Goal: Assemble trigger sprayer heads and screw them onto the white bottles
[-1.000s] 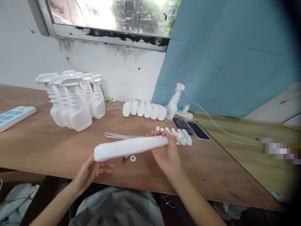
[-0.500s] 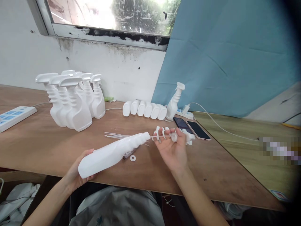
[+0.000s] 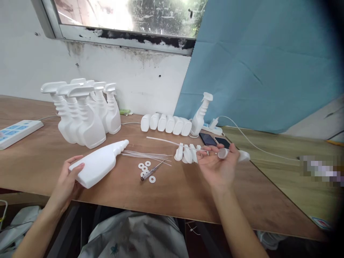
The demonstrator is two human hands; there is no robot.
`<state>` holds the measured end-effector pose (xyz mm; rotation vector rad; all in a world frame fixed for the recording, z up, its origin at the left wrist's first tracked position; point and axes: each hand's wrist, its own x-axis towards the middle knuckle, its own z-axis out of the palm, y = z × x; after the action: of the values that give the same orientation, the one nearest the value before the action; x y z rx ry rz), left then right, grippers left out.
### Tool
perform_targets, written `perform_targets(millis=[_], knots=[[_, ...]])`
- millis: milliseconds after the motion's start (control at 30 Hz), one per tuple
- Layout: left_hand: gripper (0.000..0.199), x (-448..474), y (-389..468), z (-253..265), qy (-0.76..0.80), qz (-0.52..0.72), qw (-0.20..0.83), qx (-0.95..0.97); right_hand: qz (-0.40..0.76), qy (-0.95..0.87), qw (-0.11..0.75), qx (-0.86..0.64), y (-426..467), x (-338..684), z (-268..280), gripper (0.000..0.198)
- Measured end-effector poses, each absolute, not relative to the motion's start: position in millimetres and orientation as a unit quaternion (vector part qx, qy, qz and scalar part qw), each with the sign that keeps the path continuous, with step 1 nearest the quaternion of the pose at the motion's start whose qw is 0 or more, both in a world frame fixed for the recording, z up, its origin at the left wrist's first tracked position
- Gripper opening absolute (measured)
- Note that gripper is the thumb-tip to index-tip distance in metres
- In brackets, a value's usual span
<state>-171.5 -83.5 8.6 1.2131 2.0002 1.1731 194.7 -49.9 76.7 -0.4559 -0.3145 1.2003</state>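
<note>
My left hand is closed around the base of a white spray bottle body, tilted with its open neck toward the upper right. My right hand grips a white trigger spray head, whose thin dip tube points left, clear of the bottle. Between the hands lie several white ring washers, a small screwdriver with a clear handle, and a bundle of loose thin tubes. Several more spray heads lie beside my right hand, partly covered by it.
Assembled spray bottles stand at the back left. Several bottle bodies lie in a row near the wall, with one upright spray bottle beside them. Phones and power strips rest on the brown table.
The dip tube has come out of the bottle neck. My right hand has moved right with the spray head, and my left hand has drawn the bottle left.
</note>
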Motion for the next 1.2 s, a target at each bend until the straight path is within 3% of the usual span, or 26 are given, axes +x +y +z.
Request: perform_targets(millis=[133,300,400,567,700,1200], knots=[[0.053,-171.9,-89.9,12.7,0.742,0.477,0.166,0.441,0.580,-0.123,0.773,-0.227,-47.5,186.1,72.4,0.024],[0.059,-148.9,-70.2,43.9,0.746,0.401,-0.061,0.528,0.606,-0.110,0.754,-0.228,-45.1,176.4,66.0,0.024],[0.055,-126.5,-20.5,55.7,0.683,0.373,-0.127,0.614,0.622,-0.121,0.740,-0.227,-44.3,170.4,59.8,0.024],[0.056,-95.9,87.3,47.4,0.636,0.269,-0.098,0.716,0.643,-0.126,0.717,-0.236,-42.7,163.4,49.3,0.025],[0.064,-79.0,137.6,31.8,0.641,0.256,-0.075,0.720,0.658,-0.136,0.704,-0.230,-42.2,162.3,44.5,0.025],[0.073,-50.6,168.5,22.5,0.648,0.246,-0.069,0.717,0.698,-0.181,0.660,-0.210,-43.0,159.8,42.2,0.018]])
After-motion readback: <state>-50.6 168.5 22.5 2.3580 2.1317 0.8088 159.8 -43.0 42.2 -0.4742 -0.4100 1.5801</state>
